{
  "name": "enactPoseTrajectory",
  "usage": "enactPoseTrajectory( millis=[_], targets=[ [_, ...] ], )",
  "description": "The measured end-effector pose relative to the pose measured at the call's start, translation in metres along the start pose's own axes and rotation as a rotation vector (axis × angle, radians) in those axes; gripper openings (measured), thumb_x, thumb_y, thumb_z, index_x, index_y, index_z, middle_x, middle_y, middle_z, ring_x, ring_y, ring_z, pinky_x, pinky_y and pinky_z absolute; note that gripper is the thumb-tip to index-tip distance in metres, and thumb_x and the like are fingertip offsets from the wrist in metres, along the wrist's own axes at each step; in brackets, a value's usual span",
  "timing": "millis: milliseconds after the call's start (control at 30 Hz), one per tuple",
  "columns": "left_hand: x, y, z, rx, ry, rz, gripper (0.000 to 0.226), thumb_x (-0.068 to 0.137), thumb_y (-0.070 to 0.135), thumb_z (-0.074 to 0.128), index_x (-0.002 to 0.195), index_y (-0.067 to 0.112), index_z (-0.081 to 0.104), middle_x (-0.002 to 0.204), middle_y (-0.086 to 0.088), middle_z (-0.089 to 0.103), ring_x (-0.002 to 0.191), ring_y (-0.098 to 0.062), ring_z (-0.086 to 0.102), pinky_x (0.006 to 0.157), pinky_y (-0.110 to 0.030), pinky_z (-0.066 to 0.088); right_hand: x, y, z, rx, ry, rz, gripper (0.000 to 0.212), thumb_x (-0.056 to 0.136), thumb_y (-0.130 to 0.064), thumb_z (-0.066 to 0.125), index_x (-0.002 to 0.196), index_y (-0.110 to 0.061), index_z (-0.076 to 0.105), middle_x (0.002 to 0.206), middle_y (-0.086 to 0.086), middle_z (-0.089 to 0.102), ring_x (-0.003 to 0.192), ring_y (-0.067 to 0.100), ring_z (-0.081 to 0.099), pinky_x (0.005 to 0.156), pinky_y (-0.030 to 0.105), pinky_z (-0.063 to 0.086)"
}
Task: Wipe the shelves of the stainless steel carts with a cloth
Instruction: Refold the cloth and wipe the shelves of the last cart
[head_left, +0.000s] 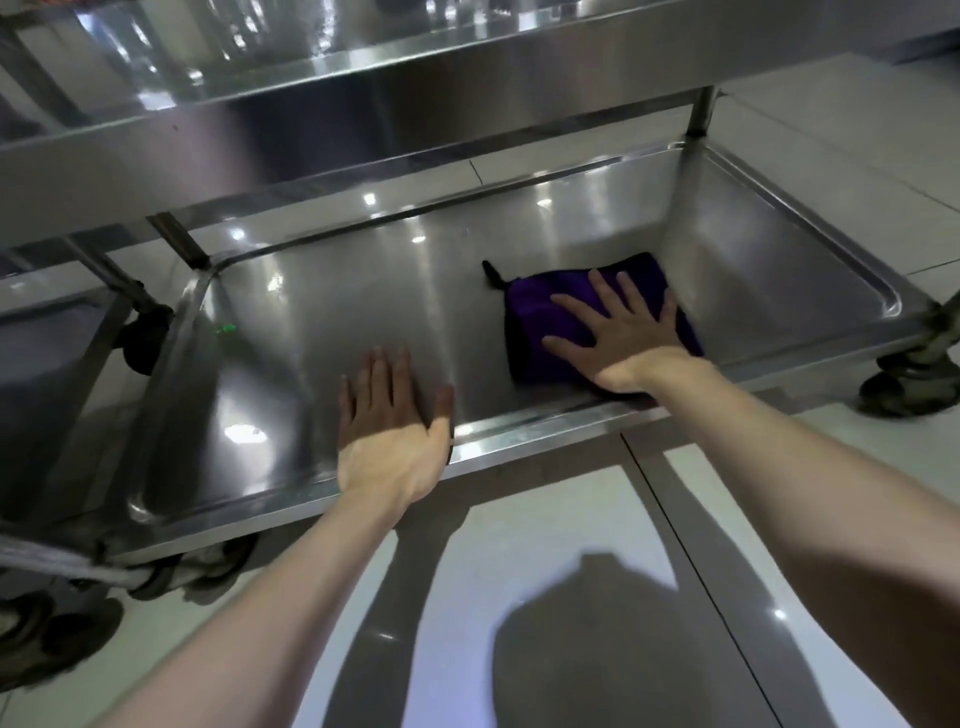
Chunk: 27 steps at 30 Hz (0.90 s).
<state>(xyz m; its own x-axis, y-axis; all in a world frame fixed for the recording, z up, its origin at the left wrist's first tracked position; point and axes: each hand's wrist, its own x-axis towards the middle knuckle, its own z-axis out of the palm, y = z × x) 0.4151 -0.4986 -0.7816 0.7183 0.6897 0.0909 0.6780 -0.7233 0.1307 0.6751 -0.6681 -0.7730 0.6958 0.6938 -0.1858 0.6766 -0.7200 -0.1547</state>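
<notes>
Cloth (545, 312), lying right of centre on the bottom shelf (332, 312), is being pressed under the spread right hand (618, 332), while the flat, empty left hand (389, 421) is risking slipping on slick steel.

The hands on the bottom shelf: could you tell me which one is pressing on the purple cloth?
The right hand lies flat on the purple cloth. The left hand rests open on bare steel at the bottom shelf's near edge.
</notes>
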Motion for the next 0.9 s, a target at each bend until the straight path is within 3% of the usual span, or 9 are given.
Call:
enactPoseTrajectory(
  millis=[167,367,533,700,900],
  targets=[
    [-0.001,0.007,0.000,-0.012,0.017,0.017,0.094,0.098,0.068,-0.001,0.175,0.015,0.012,0.182,-0.008,0.013,0.169,-0.023,0.003,0.137,-0.047,0.000,0.092,-0.017,-0.022,0.010,-0.017,0.054,0.094,0.079,-0.104,0.007,0.162,-0.064,-0.009,0.179,0.002,-0.023,0.162,0.040,-0.024,0.116,0.083,-0.017],
    [-0.002,0.009,-0.003,-0.007,0.038,0.038,0.085,0.104,0.061,0.011,0.174,0.013,0.015,0.181,-0.010,0.020,0.169,-0.024,0.008,0.137,-0.046,0.003,0.134,-0.089,-0.026,-0.048,-0.063,-0.136,0.093,0.077,-0.103,0.006,0.161,-0.065,-0.008,0.178,0.003,-0.024,0.160,0.046,-0.026,0.111,0.087,-0.018],
    [-0.004,0.006,-0.007,-0.006,0.054,0.014,0.086,0.103,0.061,0.014,0.173,0.012,0.019,0.180,-0.010,0.024,0.168,-0.025,0.013,0.137,-0.046,0.006,0.092,-0.102,-0.010,-0.060,-0.047,-0.226,0.085,0.086,-0.099,0.012,0.162,-0.064,-0.003,0.179,0.001,-0.022,0.161,0.041,-0.025,0.113,0.082,-0.022],
    [-0.012,0.004,-0.013,0.013,0.035,-0.001,0.083,0.105,0.060,0.017,0.173,0.013,0.019,0.180,-0.009,0.021,0.169,-0.025,0.011,0.136,-0.047,0.005,0.008,-0.092,0.021,-0.048,0.008,-0.274,0.079,0.087,-0.096,0.005,0.160,-0.067,-0.007,0.178,-0.003,-0.023,0.162,0.035,-0.027,0.115,0.078,-0.025],
    [-0.032,0.004,-0.014,-0.008,-0.034,0.006,0.078,0.111,0.062,0.016,0.175,0.017,0.007,0.183,-0.008,0.006,0.169,-0.026,0.002,0.136,-0.049,-0.002,-0.060,-0.080,0.029,-0.077,-0.039,-0.221,0.077,0.086,-0.096,0.005,0.156,-0.071,-0.014,0.177,-0.006,-0.026,0.162,0.033,-0.029,0.119,0.077,-0.019]
  ],
)
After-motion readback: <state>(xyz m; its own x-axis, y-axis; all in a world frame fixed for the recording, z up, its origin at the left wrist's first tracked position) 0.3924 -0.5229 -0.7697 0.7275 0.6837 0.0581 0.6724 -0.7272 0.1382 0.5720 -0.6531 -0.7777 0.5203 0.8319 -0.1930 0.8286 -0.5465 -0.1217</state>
